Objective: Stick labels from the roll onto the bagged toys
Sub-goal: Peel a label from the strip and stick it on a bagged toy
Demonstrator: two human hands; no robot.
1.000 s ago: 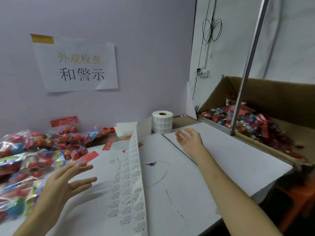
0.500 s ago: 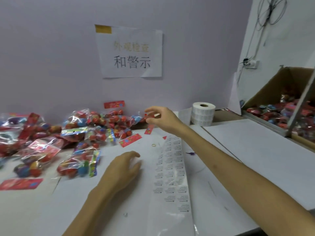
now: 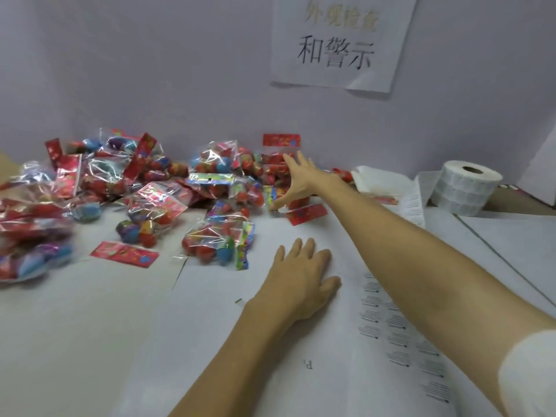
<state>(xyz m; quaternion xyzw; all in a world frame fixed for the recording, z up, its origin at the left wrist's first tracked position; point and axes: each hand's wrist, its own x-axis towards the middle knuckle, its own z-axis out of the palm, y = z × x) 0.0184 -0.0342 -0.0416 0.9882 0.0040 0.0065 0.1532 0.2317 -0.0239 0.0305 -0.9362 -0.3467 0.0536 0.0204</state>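
Note:
A heap of clear bagged toys (image 3: 144, 188) with red and blue balls and red header cards covers the table's left and back. My right hand (image 3: 296, 182) reaches far over to a bagged toy (image 3: 278, 167) at the heap's right end, fingers spread and touching it. My left hand (image 3: 304, 273) rests flat on the white table (image 3: 90, 341), fingers straight, holding nothing. A white label roll (image 3: 464, 188) stands at the back right. Its unrolled label strip (image 3: 400, 335) runs down the table under my right forearm.
One bagged toy (image 3: 219, 242) lies apart, just left of my left hand. Loose red header cards (image 3: 124, 254) (image 3: 307, 213) lie on the table. A paper sign (image 3: 340, 40) with printed characters hangs on the purple wall. Folded white paper (image 3: 379, 179) lies beside the roll.
The view has swung left toward the toy heap. My right hand moved from the table's right side across to the bags. My left hand came down flat onto the table.

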